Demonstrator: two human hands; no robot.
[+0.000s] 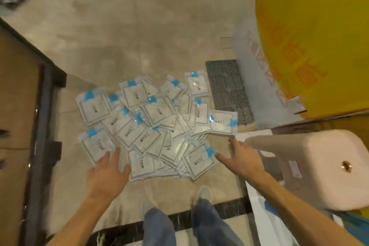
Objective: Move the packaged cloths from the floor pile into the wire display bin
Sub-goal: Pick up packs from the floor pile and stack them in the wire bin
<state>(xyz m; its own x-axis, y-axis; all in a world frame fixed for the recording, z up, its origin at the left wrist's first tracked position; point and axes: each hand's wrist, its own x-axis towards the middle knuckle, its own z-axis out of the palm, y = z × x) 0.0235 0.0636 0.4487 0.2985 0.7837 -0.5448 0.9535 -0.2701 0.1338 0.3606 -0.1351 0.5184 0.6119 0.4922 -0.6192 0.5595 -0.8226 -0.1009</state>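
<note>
A loose pile of flat packaged cloths lies on the floor in the middle of the view, each pack clear with a white card and a blue tab. My left hand reaches down at the pile's near left edge, fingers spread and straight, fingertips at a pack. My right hand hangs at the pile's near right edge, fingers straight, holding nothing. The frame of a dark bin runs down the left side; its inside is hidden.
A white plastic stool stands close to my right forearm. Behind it rises a yellow display stand. A grey floor grate lies just right of the pile. My feet stand at the pile's near side on beige tile.
</note>
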